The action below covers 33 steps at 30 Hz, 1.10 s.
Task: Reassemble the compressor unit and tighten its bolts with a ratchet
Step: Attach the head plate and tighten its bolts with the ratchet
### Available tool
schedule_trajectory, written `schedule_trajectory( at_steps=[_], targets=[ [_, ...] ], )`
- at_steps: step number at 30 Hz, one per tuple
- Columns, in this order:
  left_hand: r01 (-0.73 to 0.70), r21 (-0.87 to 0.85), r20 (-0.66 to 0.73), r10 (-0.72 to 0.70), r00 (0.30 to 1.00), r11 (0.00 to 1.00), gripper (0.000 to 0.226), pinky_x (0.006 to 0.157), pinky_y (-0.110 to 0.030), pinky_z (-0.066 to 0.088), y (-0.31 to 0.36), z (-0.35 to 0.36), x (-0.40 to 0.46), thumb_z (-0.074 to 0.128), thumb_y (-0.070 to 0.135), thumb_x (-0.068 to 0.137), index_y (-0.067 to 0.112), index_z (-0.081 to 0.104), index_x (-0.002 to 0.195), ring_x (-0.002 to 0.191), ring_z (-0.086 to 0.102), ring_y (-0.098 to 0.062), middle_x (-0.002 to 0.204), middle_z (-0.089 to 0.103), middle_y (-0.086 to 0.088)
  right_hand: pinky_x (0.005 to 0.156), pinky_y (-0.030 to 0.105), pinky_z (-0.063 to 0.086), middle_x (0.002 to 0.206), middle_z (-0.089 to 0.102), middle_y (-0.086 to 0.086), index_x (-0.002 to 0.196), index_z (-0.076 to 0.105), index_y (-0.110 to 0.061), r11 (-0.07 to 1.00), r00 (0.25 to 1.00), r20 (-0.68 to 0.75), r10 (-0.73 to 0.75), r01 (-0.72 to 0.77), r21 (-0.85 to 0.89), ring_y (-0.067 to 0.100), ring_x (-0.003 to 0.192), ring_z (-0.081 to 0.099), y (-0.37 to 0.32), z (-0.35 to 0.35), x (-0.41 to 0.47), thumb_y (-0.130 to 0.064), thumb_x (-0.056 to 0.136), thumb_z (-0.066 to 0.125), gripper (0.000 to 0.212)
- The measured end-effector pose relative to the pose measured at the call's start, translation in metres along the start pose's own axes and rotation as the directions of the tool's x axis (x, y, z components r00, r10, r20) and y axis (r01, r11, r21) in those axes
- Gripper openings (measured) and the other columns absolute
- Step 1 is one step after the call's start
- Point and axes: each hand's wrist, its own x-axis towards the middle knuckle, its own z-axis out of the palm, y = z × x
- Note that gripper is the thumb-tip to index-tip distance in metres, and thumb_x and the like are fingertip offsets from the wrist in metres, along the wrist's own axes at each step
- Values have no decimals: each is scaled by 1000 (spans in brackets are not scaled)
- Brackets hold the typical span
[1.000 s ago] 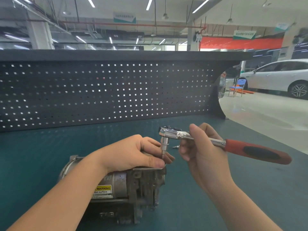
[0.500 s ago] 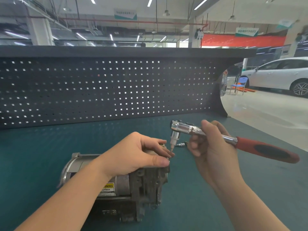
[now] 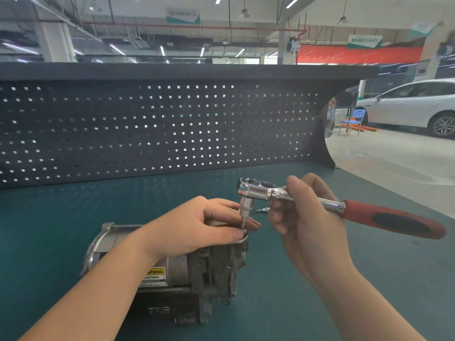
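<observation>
Lowering ratchet [image 3: 270, 193] bit onto compressor [image 3: 197, 271] | right hand [image 3: 302, 217] grips ratchet | left hand [image 3: 194, 227] pinches bit

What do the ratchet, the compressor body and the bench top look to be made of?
Ratchet: polished, likely chromed steel, mirror highlights on head and shaft; grip red and black, probably rubber or plastic. Compressor: dull grey cast metal, perhaps aluminium, rough and grimy at the end, smoother on the barrel. Bench top: matte teal mat, likely rubber or vinyl.
</observation>
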Motion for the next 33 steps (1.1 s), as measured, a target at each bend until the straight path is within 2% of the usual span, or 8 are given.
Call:
schedule_trajectory(
  at_steps=[8,16,19,21,24,27,30,33],
  targets=[
    [-93,-238,-159,56,986,967,59,87,-20,51,0,-1,-2,74,66,67,28,74,111,108,68,-17,111,74,-3,37,18,34,49,54,4,52,42,-23,999,997,64,42,-40,-24,14,37,49,-1,14,8,-11,88,62,43],
    [-136,-545,-380,-99,920,828,31,66,-23,57,-2,-8,1,65,43,82,16,80,84,73,72,-24,74,73,-8,39,16,32,60,58,-1,78,62,-11,757,837,250,486,-261,-600,9,45,47,-14,43,52,-33,87,71,25],
    [-162,-695,-409,-199,891,700,29,61,-23,54,-3,-13,5,58,35,79,17,78,68,55,68,-15,66,67,-3,47,18,42,63,61,-3,87,65,-15,467,722,335,605,19,-884,7,50,52,-31,35,53,-32,84,75,20],
    [-164,-727,-400,-217,891,666,28,83,-32,52,-5,-14,7,59,35,79,16,76,67,61,71,-18,67,66,-3,52,19,47,67,67,-3,89,67,-26,314,710,355,608,197,-929,7,55,57,-40,29,48,-37,79,79,19],
    [-186,-741,-414,-220,883,646,28,111,-52,35,-8,-14,9,59,33,82,15,75,69,63,72,-20,66,66,-3,50,17,45,74,67,-7,84,65,-32,179,717,360,597,318,-931,1,52,56,-39,24,36,-45,70,83,26],
    [-180,-757,-411,-243,879,628,27,106,-50,40,-10,-16,10,60,36,81,17,75,67,67,73,-22,64,67,-3,69,21,45,90,58,-16,99,59,-43,72,722,389,572,428,-901,-1,81,56,-28,17,28,-59,62,82,46],
    [-129,-739,-399,-275,875,662,27,81,-40,47,-11,-17,9,62,41,77,18,72,68,78,74,-24,63,68,-5,87,21,37,122,45,-23,132,43,-46,79,721,371,585,404,-911,0,109,44,-19,8,29,-68,60,76,82],
    [-122,-728,-424,-302,854,675,26,72,-37,44,-7,-15,9,62,41,75,16,69,70,71,73,-23,60,67,-6,102,17,39,137,52,-18,148,39,-25,293,734,290,614,129,-947,-7,119,51,-7,2,29,-55,56,81,105]
  ],
)
